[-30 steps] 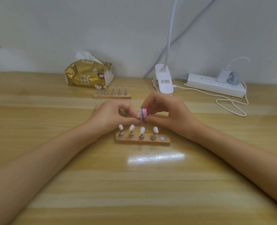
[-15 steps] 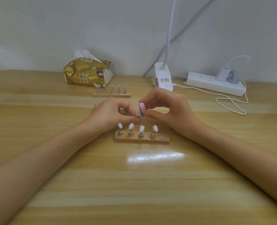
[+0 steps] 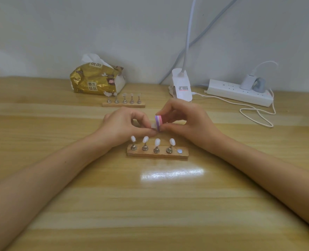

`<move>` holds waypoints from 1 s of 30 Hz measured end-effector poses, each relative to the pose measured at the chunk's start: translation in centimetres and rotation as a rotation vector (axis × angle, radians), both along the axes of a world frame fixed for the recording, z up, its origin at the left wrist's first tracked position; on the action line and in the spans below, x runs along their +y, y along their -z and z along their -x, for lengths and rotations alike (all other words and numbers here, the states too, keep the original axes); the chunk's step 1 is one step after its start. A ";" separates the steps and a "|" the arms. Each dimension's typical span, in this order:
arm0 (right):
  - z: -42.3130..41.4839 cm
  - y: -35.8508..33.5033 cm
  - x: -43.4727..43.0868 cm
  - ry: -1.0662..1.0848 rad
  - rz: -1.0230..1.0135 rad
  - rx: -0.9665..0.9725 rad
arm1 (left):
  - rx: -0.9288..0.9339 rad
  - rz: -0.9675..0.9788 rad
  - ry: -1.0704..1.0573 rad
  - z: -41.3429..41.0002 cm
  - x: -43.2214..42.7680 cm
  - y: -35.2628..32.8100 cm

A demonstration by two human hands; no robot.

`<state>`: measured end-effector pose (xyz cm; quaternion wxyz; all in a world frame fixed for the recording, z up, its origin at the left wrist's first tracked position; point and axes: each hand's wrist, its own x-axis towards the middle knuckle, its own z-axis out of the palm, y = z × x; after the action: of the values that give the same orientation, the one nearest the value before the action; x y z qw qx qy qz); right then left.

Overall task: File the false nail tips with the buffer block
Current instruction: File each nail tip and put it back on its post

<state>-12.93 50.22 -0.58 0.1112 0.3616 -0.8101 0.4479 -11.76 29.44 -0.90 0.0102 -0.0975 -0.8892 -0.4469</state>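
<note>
My right hand (image 3: 186,122) pinches a small pink and purple buffer block (image 3: 158,122) between thumb and fingers. My left hand (image 3: 124,125) pinches a white false nail tip (image 3: 154,126) on its stand, and the tip touches the block's purple face. Just in front of both hands lies a wooden holder (image 3: 157,154) with several white nail tips (image 3: 157,142) upright on metal stands; its rightmost magnet spot (image 3: 179,151) is bare.
A second wooden holder (image 3: 123,104) with several clear tips sits farther back. Behind it lies a gold tissue pack (image 3: 95,80). A white lamp clamp (image 3: 181,86), a power strip (image 3: 239,92) and a looped white cable (image 3: 257,115) are at the back right.
The buffer block has shifted slightly up and down against the held tip while both hands stayed in place above the front holder.
</note>
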 end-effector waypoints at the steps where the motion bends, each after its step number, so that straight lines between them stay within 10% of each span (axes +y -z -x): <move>1: 0.0 0.0 0.0 0.005 0.023 0.023 | -0.001 -0.001 0.002 0.0 0.0 0.0; 11: 0.1 -0.9 0.4 0.082 0.063 0.002 | -0.016 -0.023 0.047 0.3 -0.5 0.2; 20: 1.6 -0.2 2.3 0.221 -0.333 0.083 | 0.016 0.026 0.091 0.2 -1.1 -0.1; 30: 0.4 -1.8 -0.6 -0.096 -0.318 -0.088 | 0.029 0.016 0.130 0.0 -0.9 -0.4</move>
<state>-13.35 49.62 1.22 -0.0047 0.3927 -0.8568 0.3341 -11.80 28.55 -0.49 -0.0065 -0.1614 -0.8844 -0.4378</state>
